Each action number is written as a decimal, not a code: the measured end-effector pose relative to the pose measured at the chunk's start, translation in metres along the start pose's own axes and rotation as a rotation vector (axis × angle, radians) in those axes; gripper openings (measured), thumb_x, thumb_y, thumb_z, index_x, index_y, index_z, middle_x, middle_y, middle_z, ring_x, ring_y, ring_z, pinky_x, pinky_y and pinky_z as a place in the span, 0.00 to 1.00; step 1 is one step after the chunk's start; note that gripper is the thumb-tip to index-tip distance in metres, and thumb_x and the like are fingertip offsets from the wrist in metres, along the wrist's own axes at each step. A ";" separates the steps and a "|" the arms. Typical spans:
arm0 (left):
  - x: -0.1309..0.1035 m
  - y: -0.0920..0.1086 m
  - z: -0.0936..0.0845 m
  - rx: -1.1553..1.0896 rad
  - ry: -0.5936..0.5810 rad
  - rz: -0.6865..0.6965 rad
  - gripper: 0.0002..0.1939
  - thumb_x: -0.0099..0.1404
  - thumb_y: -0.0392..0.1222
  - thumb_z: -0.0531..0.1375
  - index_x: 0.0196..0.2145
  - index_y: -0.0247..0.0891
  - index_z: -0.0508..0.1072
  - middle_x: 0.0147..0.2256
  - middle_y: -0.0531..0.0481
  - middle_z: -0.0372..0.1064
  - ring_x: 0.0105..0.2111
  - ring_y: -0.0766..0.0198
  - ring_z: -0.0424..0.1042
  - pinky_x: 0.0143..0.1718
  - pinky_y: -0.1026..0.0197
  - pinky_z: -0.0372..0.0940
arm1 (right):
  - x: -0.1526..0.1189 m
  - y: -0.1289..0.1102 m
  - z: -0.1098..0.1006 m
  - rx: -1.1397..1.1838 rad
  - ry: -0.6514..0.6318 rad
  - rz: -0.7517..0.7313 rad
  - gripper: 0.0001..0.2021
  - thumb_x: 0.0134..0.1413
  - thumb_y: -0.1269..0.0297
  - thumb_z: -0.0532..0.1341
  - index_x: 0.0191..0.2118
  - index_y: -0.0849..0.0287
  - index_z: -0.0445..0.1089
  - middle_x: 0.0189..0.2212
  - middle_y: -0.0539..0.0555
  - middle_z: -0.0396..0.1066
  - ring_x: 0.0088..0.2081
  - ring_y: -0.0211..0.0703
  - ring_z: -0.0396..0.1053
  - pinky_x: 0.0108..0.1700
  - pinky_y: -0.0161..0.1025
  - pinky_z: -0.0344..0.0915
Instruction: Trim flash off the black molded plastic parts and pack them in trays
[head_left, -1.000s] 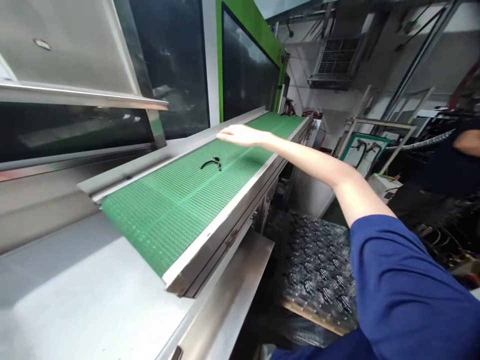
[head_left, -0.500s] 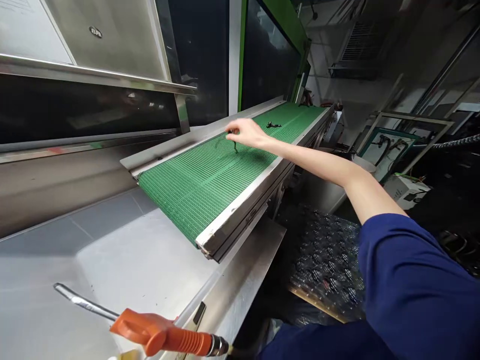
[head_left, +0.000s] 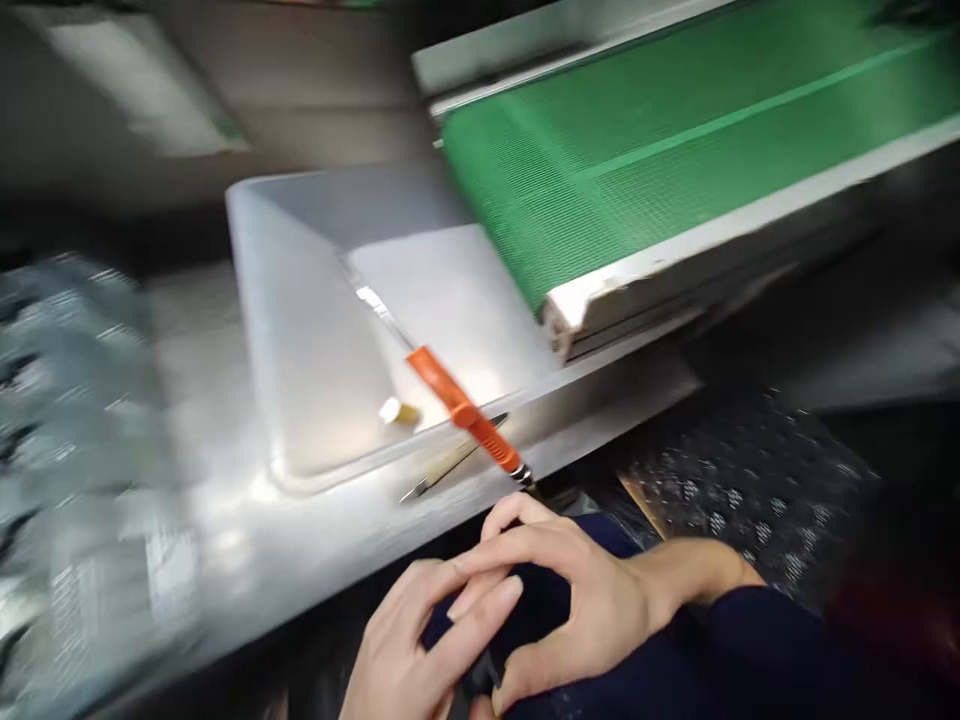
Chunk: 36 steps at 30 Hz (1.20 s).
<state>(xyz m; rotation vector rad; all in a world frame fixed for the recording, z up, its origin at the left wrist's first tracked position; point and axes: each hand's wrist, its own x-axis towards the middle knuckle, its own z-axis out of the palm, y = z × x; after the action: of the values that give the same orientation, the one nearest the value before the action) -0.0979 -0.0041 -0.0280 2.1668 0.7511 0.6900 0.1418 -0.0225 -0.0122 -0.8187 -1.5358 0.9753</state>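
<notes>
My left hand point(head_left: 409, 645) and my right hand point(head_left: 592, 600) are close together at the bottom of the head view, in front of my dark blue clothing. Their fingers curl inward and overlap. Low between the thumbs shows a bit of a small black part point(head_left: 489, 668), mostly hidden by the fingers and blurred. Just beyond my right fingers lies an orange air gun point(head_left: 457, 405) with a thin metal nozzle. It rests across the front rim of a pale tray point(head_left: 315, 400).
A green conveyor belt point(head_left: 637, 150) with metal side rails runs off to the upper right. By the tray's rim are a small yellow-and-white piece point(head_left: 400, 411) and a slim pen-like tool point(head_left: 450, 462). Bagged, bubbly plastic packing point(head_left: 82, 430) sits at left; dark packing point(head_left: 750, 500) lies at right.
My right hand has come back from above the belt, where it pinched a small black part, to meet my left hand, now in view. The view has swung left and down.
</notes>
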 end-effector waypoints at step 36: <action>0.055 0.065 -0.006 -0.751 0.575 -0.491 0.29 0.76 0.69 0.60 0.35 0.39 0.81 0.24 0.54 0.68 0.20 0.67 0.59 0.24 0.60 0.57 | 0.039 0.056 -0.014 -0.615 0.065 0.108 0.17 0.84 0.57 0.48 0.49 0.52 0.74 0.36 0.53 0.79 0.32 0.43 0.74 0.35 0.41 0.70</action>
<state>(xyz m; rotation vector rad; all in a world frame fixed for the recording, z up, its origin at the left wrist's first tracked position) -0.0447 0.0003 0.0385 1.0508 1.0501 1.1162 0.1485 0.0381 -0.0461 -1.3580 -1.7713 0.5352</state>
